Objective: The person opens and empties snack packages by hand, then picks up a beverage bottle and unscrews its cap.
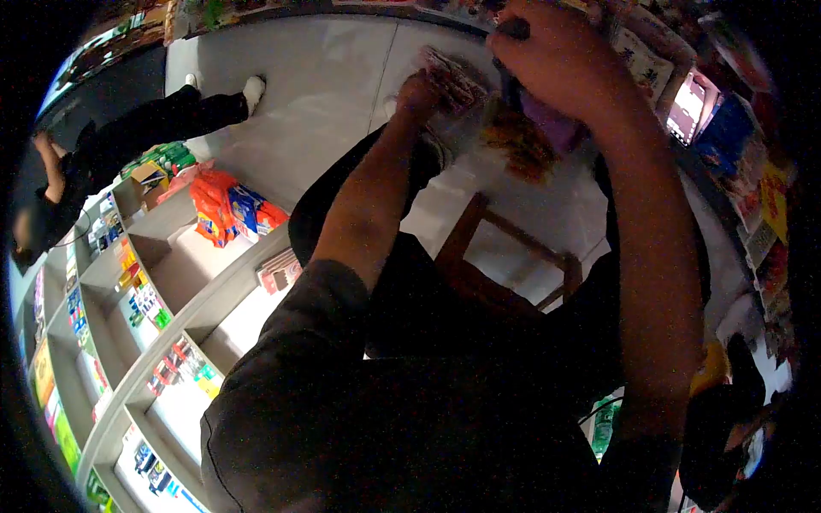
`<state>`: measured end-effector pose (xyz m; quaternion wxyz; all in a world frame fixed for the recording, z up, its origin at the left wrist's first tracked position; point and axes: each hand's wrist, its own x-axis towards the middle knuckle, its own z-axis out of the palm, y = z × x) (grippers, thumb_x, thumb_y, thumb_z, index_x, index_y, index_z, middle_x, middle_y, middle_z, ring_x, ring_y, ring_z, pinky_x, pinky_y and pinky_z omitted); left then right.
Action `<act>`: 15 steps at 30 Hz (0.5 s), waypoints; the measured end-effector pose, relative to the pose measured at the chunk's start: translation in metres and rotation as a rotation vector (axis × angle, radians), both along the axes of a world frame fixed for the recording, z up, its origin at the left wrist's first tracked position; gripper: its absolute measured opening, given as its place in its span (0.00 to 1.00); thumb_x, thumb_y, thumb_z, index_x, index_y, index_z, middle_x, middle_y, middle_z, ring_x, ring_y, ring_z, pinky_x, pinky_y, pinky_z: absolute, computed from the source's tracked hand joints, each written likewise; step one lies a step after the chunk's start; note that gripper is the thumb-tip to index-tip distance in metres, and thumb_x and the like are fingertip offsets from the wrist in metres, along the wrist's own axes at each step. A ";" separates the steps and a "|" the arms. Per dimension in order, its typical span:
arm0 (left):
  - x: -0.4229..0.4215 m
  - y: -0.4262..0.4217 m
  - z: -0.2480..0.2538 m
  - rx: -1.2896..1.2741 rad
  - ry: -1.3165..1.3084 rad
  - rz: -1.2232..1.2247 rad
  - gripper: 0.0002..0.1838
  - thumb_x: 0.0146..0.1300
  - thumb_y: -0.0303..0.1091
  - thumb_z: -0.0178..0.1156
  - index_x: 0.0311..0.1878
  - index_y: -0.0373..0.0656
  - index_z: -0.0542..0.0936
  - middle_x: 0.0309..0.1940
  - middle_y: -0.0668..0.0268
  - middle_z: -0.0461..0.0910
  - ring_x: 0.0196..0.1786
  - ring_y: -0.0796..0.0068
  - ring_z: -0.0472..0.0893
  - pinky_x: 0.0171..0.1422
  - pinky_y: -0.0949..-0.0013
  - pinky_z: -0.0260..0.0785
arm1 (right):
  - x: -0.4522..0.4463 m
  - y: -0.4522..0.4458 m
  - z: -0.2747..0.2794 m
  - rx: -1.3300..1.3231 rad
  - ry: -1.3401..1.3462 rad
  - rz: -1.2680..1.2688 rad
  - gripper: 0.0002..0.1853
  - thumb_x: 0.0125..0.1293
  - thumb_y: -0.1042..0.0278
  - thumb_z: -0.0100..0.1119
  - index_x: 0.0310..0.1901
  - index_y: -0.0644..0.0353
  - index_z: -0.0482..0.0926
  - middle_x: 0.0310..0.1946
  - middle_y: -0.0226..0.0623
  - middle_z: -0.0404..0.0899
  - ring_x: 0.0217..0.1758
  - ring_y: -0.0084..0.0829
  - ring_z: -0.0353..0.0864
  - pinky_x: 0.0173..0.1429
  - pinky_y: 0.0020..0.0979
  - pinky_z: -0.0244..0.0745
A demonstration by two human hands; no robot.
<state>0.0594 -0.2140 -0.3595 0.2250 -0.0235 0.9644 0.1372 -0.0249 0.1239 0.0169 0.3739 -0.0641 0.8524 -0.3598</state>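
My left hand (416,94) is closed on the edge of a pinkish patterned packet (453,81) low over the pale floor. Higher up at the right, my right hand (556,64) is curled with its fingers bent; a small dark thing (513,29) shows at them, too dim to name. Below that hand are a purple item (552,124) and an orange-yellow packet (517,141), both blurred. Whether the right hand touches the purple item I cannot tell. Between my legs shows a wooden stool (475,222).
White shelving (188,316) with boxes and packets curves along the left. Orange and blue bags (231,205) lie on it. A person in dark clothes (111,145) is at the upper left. Packed goods (761,188) and a lit phone screen (687,107) line the right.
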 end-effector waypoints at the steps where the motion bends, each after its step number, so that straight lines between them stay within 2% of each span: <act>1: 0.007 0.003 0.016 -0.054 -0.009 -0.017 0.24 0.67 0.41 0.61 0.64 0.42 0.79 0.59 0.52 0.83 0.57 0.46 0.84 0.61 0.50 0.78 | -0.001 0.002 0.010 -0.010 -0.013 0.019 0.26 0.72 0.57 0.61 0.64 0.66 0.77 0.56 0.53 0.82 0.55 0.46 0.85 0.56 0.47 0.82; 6: 0.043 0.049 0.075 -0.303 -0.046 -0.108 0.20 0.67 0.44 0.64 0.55 0.42 0.85 0.46 0.52 0.88 0.48 0.49 0.88 0.53 0.49 0.81 | 0.002 -0.004 0.016 0.057 -0.020 0.007 0.28 0.73 0.57 0.60 0.69 0.64 0.75 0.57 0.53 0.82 0.56 0.48 0.84 0.57 0.48 0.82; 8: 0.061 0.046 0.065 -0.222 -0.044 0.157 0.19 0.66 0.45 0.65 0.52 0.41 0.86 0.43 0.50 0.88 0.47 0.48 0.88 0.51 0.48 0.81 | 0.005 -0.003 0.025 0.028 -0.011 0.008 0.30 0.73 0.57 0.59 0.71 0.65 0.73 0.57 0.53 0.81 0.55 0.47 0.84 0.56 0.48 0.82; 10: 0.065 0.052 0.068 -0.200 -0.022 0.289 0.19 0.66 0.47 0.65 0.50 0.41 0.86 0.41 0.48 0.88 0.45 0.46 0.88 0.50 0.47 0.81 | 0.023 -0.002 0.015 -0.007 0.177 -0.022 0.32 0.72 0.58 0.59 0.73 0.67 0.71 0.56 0.54 0.82 0.52 0.46 0.85 0.54 0.49 0.82; 12: 0.068 0.063 0.069 -0.238 0.005 0.293 0.20 0.66 0.48 0.65 0.50 0.40 0.87 0.40 0.47 0.87 0.44 0.43 0.88 0.48 0.47 0.81 | 0.021 0.003 0.013 -0.022 0.148 -0.015 0.33 0.72 0.60 0.59 0.74 0.68 0.69 0.54 0.54 0.83 0.48 0.45 0.86 0.51 0.49 0.82; 13: 0.068 0.067 0.074 -0.122 0.056 0.342 0.21 0.66 0.49 0.65 0.50 0.40 0.86 0.38 0.46 0.87 0.43 0.43 0.87 0.47 0.47 0.81 | 0.005 0.004 0.024 -0.023 -0.023 0.018 0.34 0.71 0.61 0.59 0.74 0.69 0.68 0.53 0.55 0.84 0.46 0.45 0.86 0.50 0.49 0.82; 15: 0.074 0.065 0.077 0.045 0.126 0.410 0.23 0.65 0.50 0.66 0.49 0.39 0.86 0.36 0.46 0.87 0.42 0.41 0.87 0.46 0.47 0.81 | -0.002 0.004 0.020 -0.052 -0.157 0.040 0.35 0.70 0.63 0.59 0.75 0.70 0.67 0.51 0.55 0.85 0.43 0.45 0.87 0.48 0.50 0.82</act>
